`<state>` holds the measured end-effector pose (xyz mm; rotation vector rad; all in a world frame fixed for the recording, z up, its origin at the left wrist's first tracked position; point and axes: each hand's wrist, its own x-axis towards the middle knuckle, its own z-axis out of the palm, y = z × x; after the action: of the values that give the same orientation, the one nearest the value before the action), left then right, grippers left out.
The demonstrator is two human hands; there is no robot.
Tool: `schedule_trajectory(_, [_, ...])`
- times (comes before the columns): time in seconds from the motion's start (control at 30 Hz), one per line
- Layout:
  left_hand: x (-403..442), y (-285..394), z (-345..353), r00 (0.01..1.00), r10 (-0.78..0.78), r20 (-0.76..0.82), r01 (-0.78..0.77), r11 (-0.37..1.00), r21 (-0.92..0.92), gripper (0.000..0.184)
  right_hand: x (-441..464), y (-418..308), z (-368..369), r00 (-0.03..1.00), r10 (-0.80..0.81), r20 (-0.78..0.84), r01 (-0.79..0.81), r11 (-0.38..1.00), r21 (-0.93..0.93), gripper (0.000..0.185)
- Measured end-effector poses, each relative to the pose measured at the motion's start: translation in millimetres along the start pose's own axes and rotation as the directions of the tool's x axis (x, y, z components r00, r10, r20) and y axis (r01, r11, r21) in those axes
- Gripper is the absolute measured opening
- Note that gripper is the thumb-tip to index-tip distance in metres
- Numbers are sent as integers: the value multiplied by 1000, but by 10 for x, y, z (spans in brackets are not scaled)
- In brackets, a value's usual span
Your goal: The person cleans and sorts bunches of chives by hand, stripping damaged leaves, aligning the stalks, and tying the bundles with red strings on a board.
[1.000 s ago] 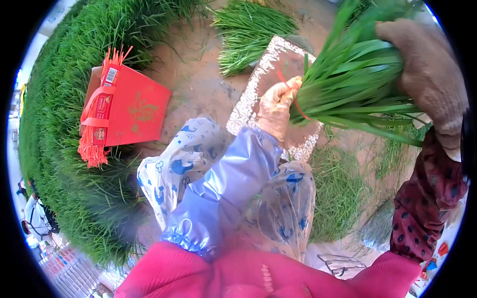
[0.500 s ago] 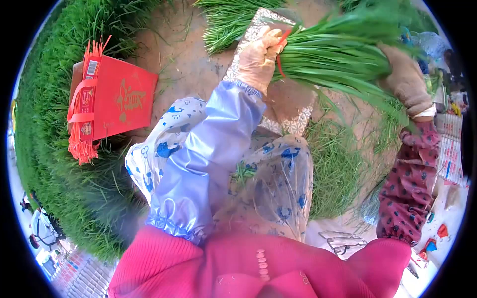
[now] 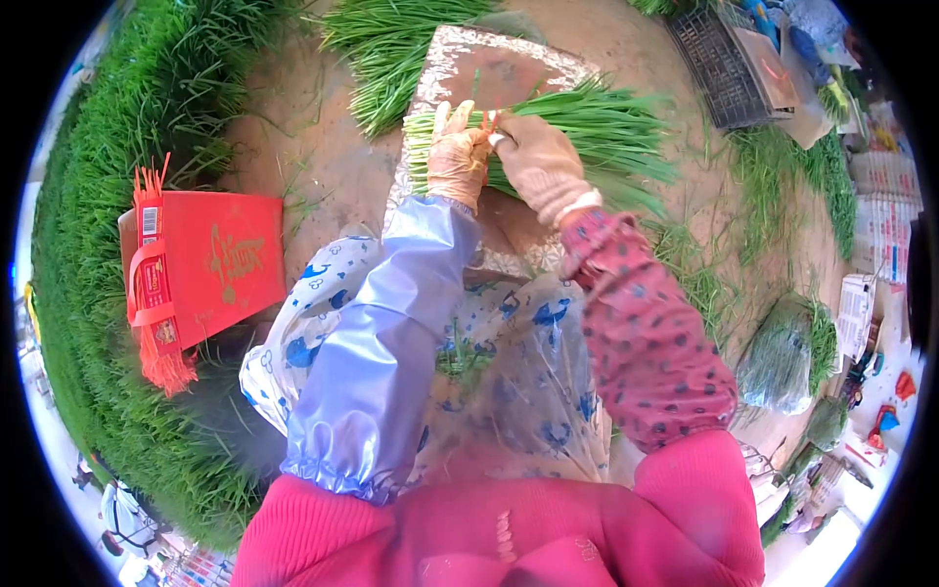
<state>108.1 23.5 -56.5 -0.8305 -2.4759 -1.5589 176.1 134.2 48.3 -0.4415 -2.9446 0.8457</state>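
A bunch of green chives point(image 3: 606, 137) lies across a brown board with a white patterned edge point(image 3: 425, 83), its pale stem ends to the left. My gloved left hand point(image 3: 458, 164) is closed over the stem part, the fingers pointing away from me. Just right of it, my gloved right hand point(image 3: 540, 164) pinches a thin red tie point(image 3: 490, 121) at the bunch. Both hands meet near this tie, and its far side is hidden under the leaves and fingers.
A red paper bag point(image 3: 230, 259) full of red ties stands at the left, beside a long bank of chives point(image 3: 98, 323). More chives point(image 3: 391, 68) lie behind the board. A black crate point(image 3: 719, 64) is at the back right. Plastic-wrapped greens point(image 3: 778, 357) lie at the right.
The bunch has come down onto the board, stems now further left. My right hand has left the leaf end and moved left to the tie beside my left hand.
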Motion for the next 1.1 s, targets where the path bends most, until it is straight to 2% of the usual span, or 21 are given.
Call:
schedule_trajectory(0.07, [-5, -18, -4, 998, 58, 16, -60, 987, 150, 15, 80, -27, 113, 989, 84, -121, -64, 985, 163, 25])
schedule_trajectory(0.13, [6, 69, -45, 1000, 1, 24, -3, 995, 102, 14, 173, 30, 206, 982, 106, -158, -79, 983, 165, 24])
schedule_trajectory(0.2, [31, 99, -137, 998, -7, 67, 8, 1000, -12, 18, 244, 50, 174, 871, 414, 263, -476, 586, 655, 22])
schedule_trajectory(0.23, [52, 58, -155, 998, -20, 56, 23, 998, -55, 26, 238, 55, 148, 867, 415, 277, -459, 445, 769, 17])
schedule_trajectory(0.27, [94, 13, -169, 991, -108, 85, 119, 983, -139, 62, 237, 71, 122, 862, 426, 274, -464, 446, 765, 17])
schedule_trajectory(0.33, [139, 135, -235, 990, -48, 131, 34, 994, 108, 98, 247, 83, 71, 828, 379, 413, -512, 212, 832, 20])
schedule_trajectory(0.37, [128, 234, -272, 990, -54, 131, 40, 993, 107, 98, 272, 63, 27, 808, 397, 436, -553, 254, 793, 20])
schedule_trajectory(0.43, [118, 412, -287, 841, -297, 452, -38, 802, 597, 124, 348, 96, 56, 820, 386, 423, -551, 332, 766, 19])
schedule_trajectory(0.47, [140, 379, -226, 805, -346, 483, -80, 742, 666, 132, 405, 124, 89, 832, 374, 409, -544, 403, 736, 19])
schedule_trajectory(0.57, [269, 279, -135, 736, -493, 465, -85, 614, 785, 126, 325, -151, 114, 968, 182, 172, -250, 725, 642, 11])
schedule_trajectory(0.6, [208, -8, -69, 784, -390, 484, -146, 641, 754, 96, 185, -320, 55, 990, 122, 63, -136, 786, 603, 10])
schedule_trajectory(0.63, [365, 39, -140, 743, -405, 533, -126, 697, 706, 93, 20, -321, 57, 997, -11, 80, -23, 910, 415, 9])
schedule_trajectory(0.7, [474, 156, -240, 707, -385, 593, -106, 771, 628, 80, -506, -91, 323, 987, 94, 130, -148, 852, 503, 14])
schedule_trajectory(0.73, [399, 200, -193, 794, -309, 523, -168, 716, 677, 65, -770, 25, 458, 977, 146, 155, -208, 814, 542, 19])
schedule_trajectory(0.83, [395, -247, 135, 863, -251, 438, -177, 661, 729, 38, -713, -42, 171, 946, 155, 284, -309, 695, 649, 25])
schedule_trajectory(0.93, [431, -86, -8, 969, 197, 147, -246, 819, 519, 29, -436, -430, -58, 1000, 12, -7, -5, 789, 615, 25])
schedule_trajectory(0.97, [318, 139, -177, 951, 233, 201, -307, 764, 567, 36, -370, -333, 71, 986, 128, 110, -164, 588, 792, 23])
schedule_trajectory(1.0, [243, 268, -181, 931, 255, 261, -364, 711, 602, 43, -305, -306, 52, 972, -154, -179, 223, 845, 486, 5])
schedule_trajectory(1.03, [64, 45, 87, 927, 237, 292, -367, 400, 840, 57, -282, -312, 1, 983, -95, -157, 164, 833, 528, 3])
schedule_trajectory(1.07, [62, 109, 59, 911, -4, 412, -276, 736, 618, 62, -274, -389, -97, 996, 93, 2, -69, 721, 689, 5])
schedule_trajectory(1.1, [100, 174, 74, 871, -202, 448, -133, 780, 611, 63, -294, -437, -175, 968, 213, 135, -240, 616, 750, 9])
